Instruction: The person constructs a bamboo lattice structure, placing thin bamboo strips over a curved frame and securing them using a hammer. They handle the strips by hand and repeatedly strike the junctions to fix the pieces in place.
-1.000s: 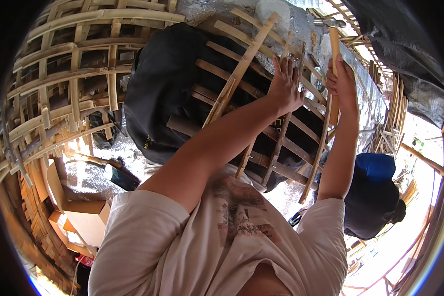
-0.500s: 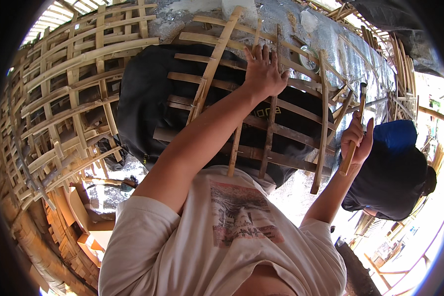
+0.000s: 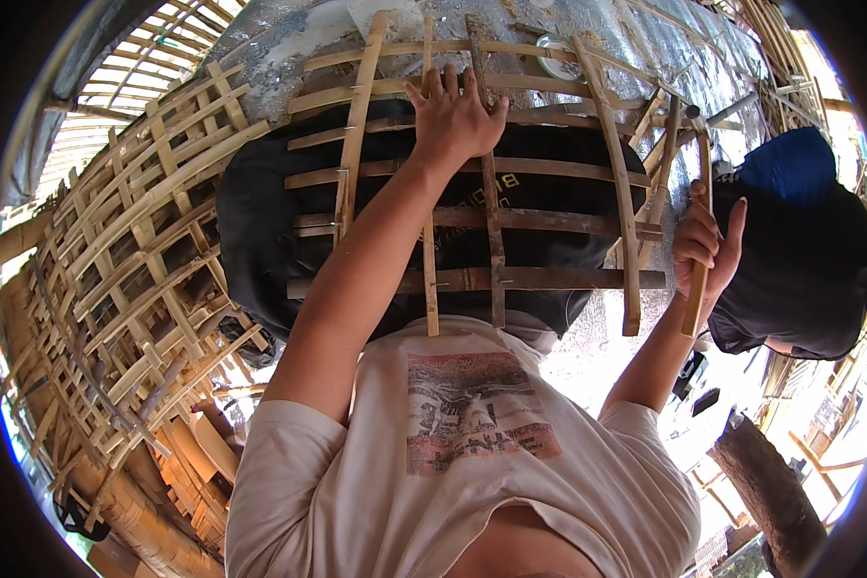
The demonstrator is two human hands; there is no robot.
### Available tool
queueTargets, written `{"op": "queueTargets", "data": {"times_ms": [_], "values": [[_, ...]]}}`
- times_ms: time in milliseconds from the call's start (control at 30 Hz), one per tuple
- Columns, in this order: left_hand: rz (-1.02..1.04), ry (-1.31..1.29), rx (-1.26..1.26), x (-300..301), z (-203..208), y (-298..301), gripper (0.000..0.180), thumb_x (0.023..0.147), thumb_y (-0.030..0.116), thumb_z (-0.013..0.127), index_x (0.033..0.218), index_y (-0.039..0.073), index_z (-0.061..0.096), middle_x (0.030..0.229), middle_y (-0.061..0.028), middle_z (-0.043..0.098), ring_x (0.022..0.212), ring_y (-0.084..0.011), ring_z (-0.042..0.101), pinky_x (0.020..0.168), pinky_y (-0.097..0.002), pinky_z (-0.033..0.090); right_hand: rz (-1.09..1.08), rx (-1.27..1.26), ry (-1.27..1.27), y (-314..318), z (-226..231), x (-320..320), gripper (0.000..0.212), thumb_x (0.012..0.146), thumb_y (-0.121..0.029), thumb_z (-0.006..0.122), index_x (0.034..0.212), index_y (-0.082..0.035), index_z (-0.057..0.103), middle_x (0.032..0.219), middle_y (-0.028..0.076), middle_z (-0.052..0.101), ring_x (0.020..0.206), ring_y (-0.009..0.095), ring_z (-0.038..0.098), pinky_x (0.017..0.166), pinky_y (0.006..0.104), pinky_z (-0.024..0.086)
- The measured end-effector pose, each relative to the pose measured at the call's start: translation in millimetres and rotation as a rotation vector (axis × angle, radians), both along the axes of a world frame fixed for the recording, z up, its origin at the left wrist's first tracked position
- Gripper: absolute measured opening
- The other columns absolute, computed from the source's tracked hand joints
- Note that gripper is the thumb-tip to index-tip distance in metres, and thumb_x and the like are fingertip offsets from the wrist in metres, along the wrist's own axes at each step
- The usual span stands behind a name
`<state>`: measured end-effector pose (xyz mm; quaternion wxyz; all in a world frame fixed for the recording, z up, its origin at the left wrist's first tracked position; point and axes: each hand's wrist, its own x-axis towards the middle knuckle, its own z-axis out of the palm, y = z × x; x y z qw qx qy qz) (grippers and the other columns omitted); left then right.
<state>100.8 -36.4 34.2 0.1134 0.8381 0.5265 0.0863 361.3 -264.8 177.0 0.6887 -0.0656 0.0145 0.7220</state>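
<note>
A bamboo lattice [image 3: 568, 223] of crossed, flat slats lies across my lap, over a black cloth [image 3: 260, 222] with yellow lettering. My left hand [image 3: 458, 120] rests palm down on its upper middle, fingers spread across the slats. To the right of the lattice, my right hand [image 3: 706, 246] is wrapped round the wooden handle of a hammer [image 3: 703, 169], held upright. The hammer's small dark head is at the top, apart from the lattice. Small shiny fastenings show where some slats cross.
A stack of bamboo lattices [image 3: 144, 250] stands on the left. Beyond my lattice, a round clear dish [image 3: 559, 58] sits on the grey, worn surface [image 3: 279, 43]. A person in dark clothing [image 3: 790, 260] is close on the right. A log [image 3: 766, 482] lies at the lower right.
The view has turned, so the lattice now looks more level and further left. My left hand stays spread on it, and my right hand still grips the hammer.
</note>
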Motion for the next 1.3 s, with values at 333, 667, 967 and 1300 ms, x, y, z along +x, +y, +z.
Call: {"op": "queueTargets", "data": {"times_ms": [333, 667, 967, 1300], "values": [[-0.012, 0.041, 0.073, -3, -12, 3, 0.077, 0.097, 0.063, 0.035, 0.150, 0.008, 0.038, 0.156, -0.0179, 0.037, 0.146, -0.0368, 0.029, 0.113, -0.0715, 0.017, -0.182, 0.112, -0.253, -57, 21, 31, 0.061, 0.099, -0.042, 0.060, 0.129, 0.003, 0.032, 0.071, 0.001, 0.039, 0.050, 0.005, 0.039, 0.039, 0.0178, 0.035], [0.000, -0.042, 0.120, 0, -11, 5, 0.085, 0.095, 0.064, 0.043, 0.151, 0.002, 0.032, 0.154, -0.0220, 0.036, 0.143, -0.0400, 0.033, 0.110, -0.0709, 0.025, -0.226, 0.043, -0.290, -84, 6, 32, 0.060, 0.102, -0.040, 0.055, 0.133, 0.005, 0.031, 0.073, 0.002, 0.039, 0.052, 0.006, 0.040, 0.046, 0.0190, 0.037], [0.040, -0.055, 0.252, -7, 43, -3, 0.078, 0.094, 0.058, 0.052, 0.146, 0.001, 0.040, 0.144, -0.0242, 0.041, 0.131, -0.0478, 0.042, 0.096, -0.0716, 0.039, -0.281, -0.016, -0.347, -94, -2, 38, 0.055, 0.104, -0.037, 0.052, 0.133, 0.006, 0.033, 0.073, 0.002, 0.037, 0.049, 0.005, 0.037, 0.039, 0.0179, 0.032], [0.150, 0.276, -0.105, -26, 52, 0, 0.082, 0.094, 0.065, 0.044, 0.145, 0.001, 0.043, 0.147, -0.0217, 0.037, 0.112, -0.0461, 0.060, 0.093, -0.0766, 0.035, -0.264, -0.037, -0.361, -91, -13, 36, 0.059, 0.105, -0.039, 0.048, 0.137, 0.008, 0.033, 0.074, 0.001, 0.037, 0.052, 0.006, 0.037, 0.041, 0.0185, 0.034]]}}
